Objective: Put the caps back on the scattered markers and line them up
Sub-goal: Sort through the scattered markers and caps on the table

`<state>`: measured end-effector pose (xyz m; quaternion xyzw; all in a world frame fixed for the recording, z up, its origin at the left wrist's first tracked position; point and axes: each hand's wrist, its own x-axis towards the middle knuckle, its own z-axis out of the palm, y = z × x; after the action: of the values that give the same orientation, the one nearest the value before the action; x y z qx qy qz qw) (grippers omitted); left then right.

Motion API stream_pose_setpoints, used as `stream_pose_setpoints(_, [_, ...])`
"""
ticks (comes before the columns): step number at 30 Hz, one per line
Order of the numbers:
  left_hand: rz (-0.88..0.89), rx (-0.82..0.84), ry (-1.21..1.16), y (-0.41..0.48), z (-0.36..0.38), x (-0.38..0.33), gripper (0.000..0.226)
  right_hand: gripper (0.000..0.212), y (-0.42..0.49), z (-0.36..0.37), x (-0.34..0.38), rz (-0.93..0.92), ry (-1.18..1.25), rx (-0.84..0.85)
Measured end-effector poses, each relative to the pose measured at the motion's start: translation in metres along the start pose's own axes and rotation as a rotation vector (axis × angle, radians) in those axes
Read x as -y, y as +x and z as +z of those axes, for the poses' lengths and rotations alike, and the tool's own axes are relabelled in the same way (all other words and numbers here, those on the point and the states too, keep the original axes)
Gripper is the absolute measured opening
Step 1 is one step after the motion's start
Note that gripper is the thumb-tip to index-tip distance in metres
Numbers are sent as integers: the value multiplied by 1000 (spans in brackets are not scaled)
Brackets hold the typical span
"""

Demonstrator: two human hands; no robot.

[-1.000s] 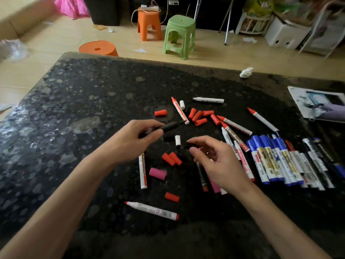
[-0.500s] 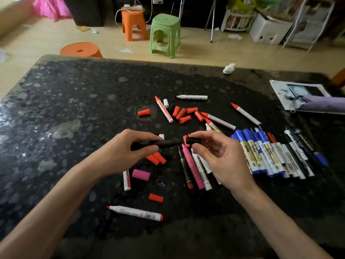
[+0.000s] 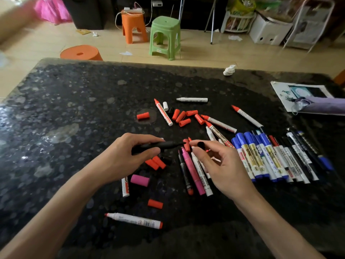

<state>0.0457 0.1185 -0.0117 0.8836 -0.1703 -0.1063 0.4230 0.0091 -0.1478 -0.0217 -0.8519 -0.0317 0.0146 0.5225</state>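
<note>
Grips a black marker (image 3: 158, 145) in the left hand (image 3: 128, 157), fingers curled round the barrel, bare tip pointing right, level above the table (image 3: 74, 109). Pinches a black cap (image 3: 200, 144) between thumb and forefinger of the right hand (image 3: 220, 165), other fingers loosely bent; cap just beside the marker's tip, not yet on it.

Beneath the left hand, on the table: a pair of red caps (image 3: 155, 163) lying side by side, and nearer the body a pink cap (image 3: 140, 180). Beneath the right hand: an uncapped pink marker (image 3: 192, 172), flanked closely by other markers.

To the right, a row of blue-capped markers (image 3: 252, 156), barrels touching, then dark-capped markers (image 3: 298, 159) in the same line-up.

Farther out, a cluster of red caps (image 3: 183, 116) among uncapped markers, and a white marker (image 3: 192, 99) lying apart beyond them. Nearest the body, a single red cap (image 3: 155, 203) and a red-tipped marker (image 3: 133, 220), uncapped.

At the table's far edge, a crumpled tissue (image 3: 229, 70); on the floor behind, a green stool (image 3: 165, 34).
</note>
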Motion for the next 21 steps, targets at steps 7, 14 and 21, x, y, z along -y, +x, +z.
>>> stream_pose_setpoints(7, [6,-31,20,0,4,0,28,47,-2,4,2,-55,-173,18])
stream_pose_setpoints(14, [-3,-37,29,1,4,2,29,24,-3,0,7,-101,-158,-96])
stream_pose_setpoints(21, [-4,-34,35,1,4,1,30,25,-3,1,7,-142,-169,-101])
